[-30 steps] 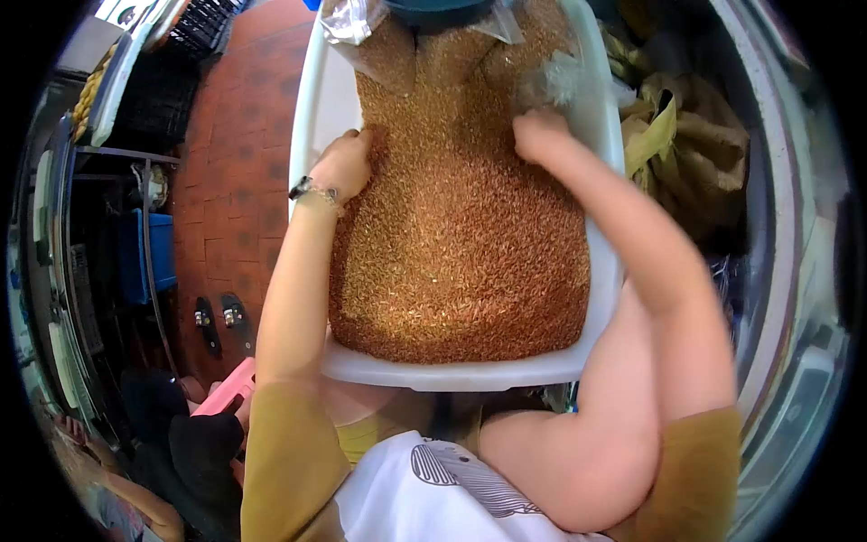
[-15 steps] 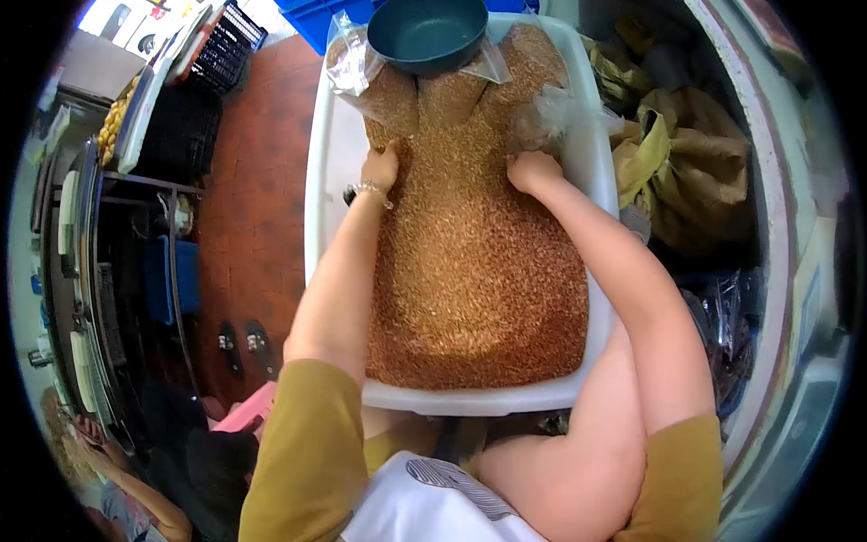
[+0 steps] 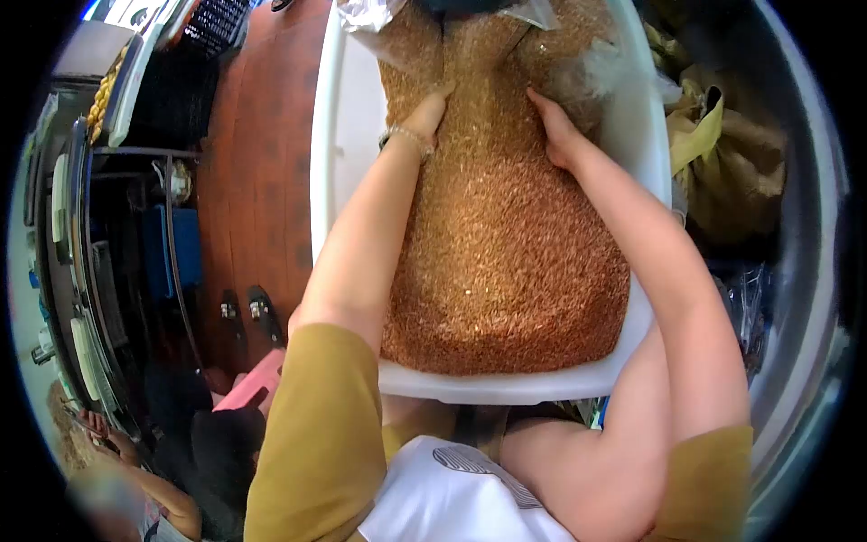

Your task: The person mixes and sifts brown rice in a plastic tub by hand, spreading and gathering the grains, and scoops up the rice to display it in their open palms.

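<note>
A broad heap of reddish-brown grain (image 3: 506,262) fills much of a white plastic tub (image 3: 506,388). At the left edge of the heap's far half is my left hand (image 3: 428,116), a bracelet on its wrist, its thumb stretched forward. Opposite it, my right hand (image 3: 555,131) presses into the heap's right side, also with a digit stretched out. Both hands look open, though most of their fingers are sunk in the grain. Beyond them lie clear plastic bags (image 3: 578,81) of grain, with the bottom of a dark bowl at the top edge.
Brown-yellow sacks (image 3: 731,172) stand right of the tub. On the left are a metal rack (image 3: 172,154), a blue bin (image 3: 181,253) and a pair of sandals (image 3: 248,312) on the red tiled floor (image 3: 271,135). Another person's arm (image 3: 153,492) shows at lower left.
My hands have shifted inward and forward along the heap, and their digits have straightened out. The view has tipped down, so the bowl is mostly out of frame.
</note>
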The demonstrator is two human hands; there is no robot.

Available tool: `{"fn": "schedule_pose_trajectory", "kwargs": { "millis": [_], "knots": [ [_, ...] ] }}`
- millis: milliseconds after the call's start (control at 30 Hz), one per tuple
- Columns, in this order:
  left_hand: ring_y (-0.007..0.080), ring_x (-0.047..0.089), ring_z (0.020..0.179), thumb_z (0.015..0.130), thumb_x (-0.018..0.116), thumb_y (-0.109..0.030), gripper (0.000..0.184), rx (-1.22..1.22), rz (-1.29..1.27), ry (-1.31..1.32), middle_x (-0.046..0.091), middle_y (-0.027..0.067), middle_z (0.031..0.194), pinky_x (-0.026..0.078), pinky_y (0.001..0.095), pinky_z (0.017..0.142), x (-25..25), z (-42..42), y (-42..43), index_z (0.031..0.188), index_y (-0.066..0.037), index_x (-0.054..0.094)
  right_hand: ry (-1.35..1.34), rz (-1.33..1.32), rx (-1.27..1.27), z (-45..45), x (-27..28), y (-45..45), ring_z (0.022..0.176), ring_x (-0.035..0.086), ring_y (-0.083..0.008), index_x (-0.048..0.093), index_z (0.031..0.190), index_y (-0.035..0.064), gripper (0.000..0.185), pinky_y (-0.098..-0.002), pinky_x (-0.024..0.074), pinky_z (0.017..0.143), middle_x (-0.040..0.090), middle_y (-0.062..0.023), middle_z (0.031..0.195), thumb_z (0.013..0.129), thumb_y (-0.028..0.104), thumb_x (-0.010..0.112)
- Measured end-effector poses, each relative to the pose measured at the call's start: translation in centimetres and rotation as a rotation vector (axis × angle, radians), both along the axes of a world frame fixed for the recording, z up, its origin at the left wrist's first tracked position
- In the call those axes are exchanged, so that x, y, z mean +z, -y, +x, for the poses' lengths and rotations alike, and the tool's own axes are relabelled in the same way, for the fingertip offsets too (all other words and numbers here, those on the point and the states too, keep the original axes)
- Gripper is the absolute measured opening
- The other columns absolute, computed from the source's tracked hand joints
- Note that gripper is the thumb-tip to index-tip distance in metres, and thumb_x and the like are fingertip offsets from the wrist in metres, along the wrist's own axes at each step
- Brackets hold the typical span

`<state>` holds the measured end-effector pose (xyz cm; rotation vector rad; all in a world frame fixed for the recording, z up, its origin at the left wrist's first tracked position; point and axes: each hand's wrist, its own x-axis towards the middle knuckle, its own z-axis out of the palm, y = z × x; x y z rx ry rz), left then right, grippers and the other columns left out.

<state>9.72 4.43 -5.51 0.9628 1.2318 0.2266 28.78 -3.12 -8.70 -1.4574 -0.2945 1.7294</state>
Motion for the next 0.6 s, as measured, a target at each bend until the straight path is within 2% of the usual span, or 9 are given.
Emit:
{"fn": "schedule_pose_trajectory", "kwargs": {
  "millis": [100,133,200,233,267,433,467,567,600],
  "knots": [
    [0.0304,0.008,0.139,0.089,0.041,-0.049,0.076,-0.105,0.038,-0.008,0.01,0.0182,0.15,0.01,0.0473,0.11,1.9,0.0,1.2,0.143,-0.004,0.015,0.054,0.011,-0.027,-0.2,-2.0,-0.3,0.118,0.044,-0.0299,0.041,0.131,0.0037,0.057,-0.0439,0.032,0.1,0.044,-0.0159,0.132,0.091,0.044,0.041],
    [0.031,0.007,0.139,0.088,0.041,-0.05,0.077,-0.084,0.038,-0.005,0.009,0.018,0.15,0.009,0.0488,0.11,1.4,-0.3,1.3,0.144,-0.004,0.014,0.008,-0.021,-0.122,-2.5,3.9,1.2,0.103,0.054,-0.0272,0.052,0.118,0.0041,0.049,-0.0422,0.04,0.093,0.057,-0.0136,0.114,0.09,0.042,0.041],
    [0.0322,0.005,0.139,0.086,0.042,-0.053,0.08,-0.035,0.043,0.003,0.008,0.0176,0.15,0.008,0.052,0.109,0.3,-1.2,1.2,0.144,-0.006,0.013,0.078,-0.027,-0.123,-3.3,6.4,1.9,0.092,0.056,-0.0243,0.058,0.106,0.006,0.039,-0.0394,0.0445,0.084,0.061,-0.0107,0.101,0.089,0.039,0.045],
    [0.0329,0.005,0.139,0.086,0.043,-0.053,0.08,-0.02,0.028,-0.013,0.007,0.0174,0.15,0.008,0.0534,0.109,1.6,-1.6,2.1,0.144,-0.007,0.013,0.112,-0.032,-0.123,-3.7,6.5,2.2,0.087,0.058,-0.0229,0.061,0.1,0.007,0.035,-0.0381,0.0467,0.08,0.063,-0.0092,0.095,0.088,0.037,0.046],
    [0.0337,0.005,0.138,0.086,0.043,-0.052,0.08,-0.01,0.012,-0.032,0.006,0.0171,0.15,0.008,0.0548,0.108,3.1,-1.9,2.9,0.144,-0.007,0.013,-0.075,0.025,-0.023,-2.8,5.0,2.1,0.083,0.06,-0.0206,0.061,0.097,0.0078,0.032,-0.0377,0.0497,0.074,0.063,-0.0061,0.093,0.088,0.035,0.047],
    [0.0348,0.006,0.138,0.09,0.04,-0.045,0.071,-0.016,0.063,-0.027,0.008,0.016,0.15,0.009,0.0575,0.107,9.0,-3.2,5.9,0.144,-0.008,0.013,-0.121,0.121,0.07,-3.5,9.5,4.1,0.079,0.062,-0.0184,0.061,0.097,0.0088,0.028,-0.0376,0.0512,0.074,0.064,-0.0045,0.09,0.088,0.03,0.046],
    [0.0311,0.029,0.132,0.091,0.042,-0.038,0.059,0.075,-0.03,0.008,0.032,0.0192,0.141,0.029,0.0535,0.103,10.5,-3.4,6.6,0.138,-0.004,0.03,-0.107,0.152,0.078,-3.7,10.6,4.6,0.079,0.062,-0.018,0.061,0.097,0.0088,0.026,-0.0374,0.0513,0.074,0.065,-0.0044,0.09,0.088,0.029,0.046],
    [0.022,0.056,0.109,0.092,0.045,-0.027,0.043,0.17,-0.031,0.343,0.057,0.0157,0.118,0.049,0.0385,0.089,8.3,-5.4,6.9,0.124,0.002,0.046,-0.207,0.177,0.168,-3.6,13.0,5.8,0.083,0.063,-0.0171,0.061,0.098,0.0053,0.024,-0.036,0.0519,0.077,0.065,-0.0051,0.092,0.088,0.023,0.049],
    [0.0196,0.059,0.101,0.092,0.045,-0.024,0.038,0.188,-0.054,0.378,0.06,0.0136,0.112,0.051,0.0345,0.085,8.8,-6.0,7.4,0.12,0.002,0.049,-0.252,0.199,0.219,-3.3,13.1,6.1,0.084,0.063,-0.0171,0.061,0.098,0.0042,0.024,-0.0358,0.0519,0.079,0.065,-0.0057,0.093,0.087,0.022,0.049]
  ]
}}
